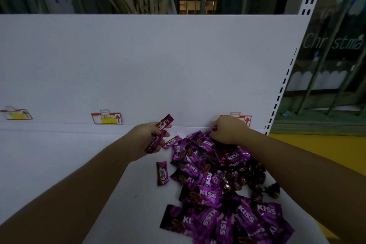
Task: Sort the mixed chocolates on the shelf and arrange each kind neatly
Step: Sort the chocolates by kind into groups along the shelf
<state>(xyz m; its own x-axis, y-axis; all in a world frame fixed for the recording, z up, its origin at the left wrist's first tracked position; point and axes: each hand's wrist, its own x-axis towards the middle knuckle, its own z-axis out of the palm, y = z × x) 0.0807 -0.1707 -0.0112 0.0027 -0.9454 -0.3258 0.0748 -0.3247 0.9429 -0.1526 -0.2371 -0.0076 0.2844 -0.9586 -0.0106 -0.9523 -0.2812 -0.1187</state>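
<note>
Purple KISS packets (227,196) lie heaped on the right of the white shelf (79,164), with dark twist-wrapped sweets (247,179) mixed in along the heap's right side. The left hand (146,138) grips a bundle of slim Choco sticks (161,130) just left of the heap; a loose Choco stick (162,173) lies nearby. The right hand (227,130) is bent into the heap's far edge, fingers curled; whether they pinch a wrapper I cannot tell, as the hand's back covers them. Best, I judge, to pull one kind at a time, adding each stick the same way up. The lowest packets are cut off, and whatever is buried stays hidden.
</note>
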